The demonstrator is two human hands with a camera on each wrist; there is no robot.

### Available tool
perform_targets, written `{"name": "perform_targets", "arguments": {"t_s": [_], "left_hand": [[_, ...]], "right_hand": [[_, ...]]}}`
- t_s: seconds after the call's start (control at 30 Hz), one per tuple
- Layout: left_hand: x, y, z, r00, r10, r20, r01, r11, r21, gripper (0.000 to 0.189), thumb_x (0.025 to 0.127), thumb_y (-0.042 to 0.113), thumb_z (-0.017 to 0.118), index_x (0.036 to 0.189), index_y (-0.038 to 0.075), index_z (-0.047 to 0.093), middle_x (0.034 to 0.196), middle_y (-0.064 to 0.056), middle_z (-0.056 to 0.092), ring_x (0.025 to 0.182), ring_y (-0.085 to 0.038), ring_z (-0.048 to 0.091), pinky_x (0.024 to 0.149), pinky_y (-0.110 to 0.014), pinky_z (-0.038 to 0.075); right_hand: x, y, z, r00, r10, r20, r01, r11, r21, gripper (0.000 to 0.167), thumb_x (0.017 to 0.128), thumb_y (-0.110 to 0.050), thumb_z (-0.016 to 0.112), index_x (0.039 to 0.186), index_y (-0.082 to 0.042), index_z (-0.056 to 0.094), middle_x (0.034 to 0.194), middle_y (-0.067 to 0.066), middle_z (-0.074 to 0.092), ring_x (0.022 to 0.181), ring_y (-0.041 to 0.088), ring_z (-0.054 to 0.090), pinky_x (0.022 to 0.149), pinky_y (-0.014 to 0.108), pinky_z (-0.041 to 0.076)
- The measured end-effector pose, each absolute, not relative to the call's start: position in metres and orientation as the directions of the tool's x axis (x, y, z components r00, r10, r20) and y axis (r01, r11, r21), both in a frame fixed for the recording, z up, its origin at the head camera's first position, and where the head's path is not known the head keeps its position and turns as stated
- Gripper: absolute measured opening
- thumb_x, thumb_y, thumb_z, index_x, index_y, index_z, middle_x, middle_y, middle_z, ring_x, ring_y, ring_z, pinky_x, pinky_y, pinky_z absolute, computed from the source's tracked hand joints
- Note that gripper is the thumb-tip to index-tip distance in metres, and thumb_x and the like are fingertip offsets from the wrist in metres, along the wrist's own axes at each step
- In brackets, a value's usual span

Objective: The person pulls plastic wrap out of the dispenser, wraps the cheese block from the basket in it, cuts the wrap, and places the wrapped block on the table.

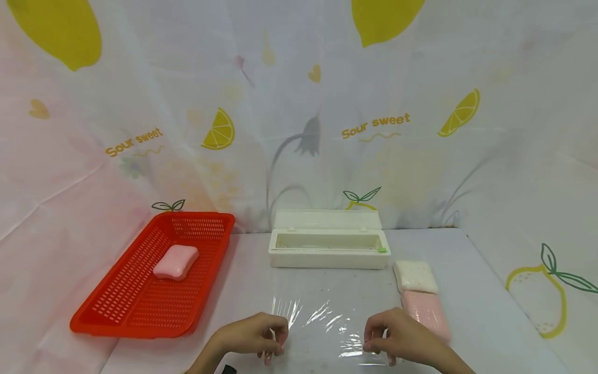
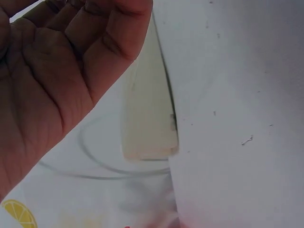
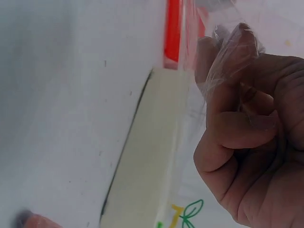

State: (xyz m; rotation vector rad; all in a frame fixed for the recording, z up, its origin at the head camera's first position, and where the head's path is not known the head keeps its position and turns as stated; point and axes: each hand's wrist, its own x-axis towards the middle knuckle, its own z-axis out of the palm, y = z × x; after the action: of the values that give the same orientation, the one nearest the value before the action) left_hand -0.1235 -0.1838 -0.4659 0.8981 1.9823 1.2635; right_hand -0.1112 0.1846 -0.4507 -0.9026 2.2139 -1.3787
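A sheet of clear plastic film (image 1: 322, 314) stretches between my two hands above the table, its glints showing in the head view. My left hand (image 1: 257, 332) pinches the left side of the film; its fingertips are cut off in the left wrist view. My right hand (image 1: 402, 337) pinches the other side, and crumpled film wraps over its fingertips in the right wrist view. Just right of that hand lies a shiny pink soap bar (image 1: 426, 314), touching a white soap bar (image 1: 416, 277) behind it.
A white film box (image 1: 329, 259) with its lid raised and a green slider (image 1: 382, 250) stands at the back. At the left is a red basket (image 1: 212, 280) holding another pink soap bar (image 1: 176, 262). A printed curtain (image 1: 299, 104) hangs behind the white table (image 1: 490, 311).
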Motion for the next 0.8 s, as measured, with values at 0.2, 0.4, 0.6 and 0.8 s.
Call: {"name": "perform_targets", "arguments": {"t_s": [0.2,0.4,0.6,0.8], "left_hand": [[-0.126,-0.184,-0.483,-0.579,0.804,-0.132,0.237,0.321,0.917,0.014,0.09,-0.001,0.067,0.088,0.007,0.055,0.078,0.009,0.056,0.058,-0.002,0.061,0.051,-0.022,0.051],[-0.125,-0.181,-0.494,-0.61,0.775,-0.166,0.22,0.366,0.904,0.016,0.088,-0.005,0.067,0.086,0.006,0.055,0.077,0.008,0.056,0.058,-0.001,0.059,0.051,-0.02,0.05],[-0.123,-0.176,-0.5,-0.643,0.738,-0.203,0.241,0.447,0.861,0.019,0.084,-0.005,0.07,0.083,0.008,0.055,0.072,0.01,0.055,0.056,-0.001,0.058,0.052,-0.02,0.049],[-0.12,-0.173,-0.502,-0.663,0.719,-0.206,0.306,0.512,0.803,0.021,0.082,0.002,0.075,0.082,0.011,0.057,0.069,0.014,0.05,0.06,0.003,0.048,0.056,-0.018,0.044]], "right_hand": [[-0.117,0.18,-0.474,-0.72,-0.694,-0.009,-0.316,0.339,-0.886,0.01,0.085,-0.011,0.074,0.08,-0.017,0.067,0.066,-0.012,0.06,0.049,-0.002,0.053,0.039,0.028,0.049],[-0.118,0.176,-0.49,-0.745,-0.667,-0.03,-0.341,0.419,-0.842,0.013,0.083,-0.015,0.077,0.076,-0.018,0.066,0.061,-0.014,0.056,0.042,-0.005,0.05,0.037,0.023,0.045],[-0.117,0.17,-0.499,-0.773,-0.632,-0.055,-0.383,0.534,-0.754,0.019,0.079,-0.019,0.08,0.071,-0.022,0.063,0.059,-0.018,0.051,0.042,-0.006,0.048,0.041,0.021,0.044],[-0.115,0.165,-0.504,-0.786,-0.614,-0.072,-0.41,0.605,-0.682,0.023,0.076,-0.019,0.081,0.067,-0.024,0.06,0.056,-0.019,0.048,0.043,-0.005,0.047,0.045,0.02,0.041]]}}
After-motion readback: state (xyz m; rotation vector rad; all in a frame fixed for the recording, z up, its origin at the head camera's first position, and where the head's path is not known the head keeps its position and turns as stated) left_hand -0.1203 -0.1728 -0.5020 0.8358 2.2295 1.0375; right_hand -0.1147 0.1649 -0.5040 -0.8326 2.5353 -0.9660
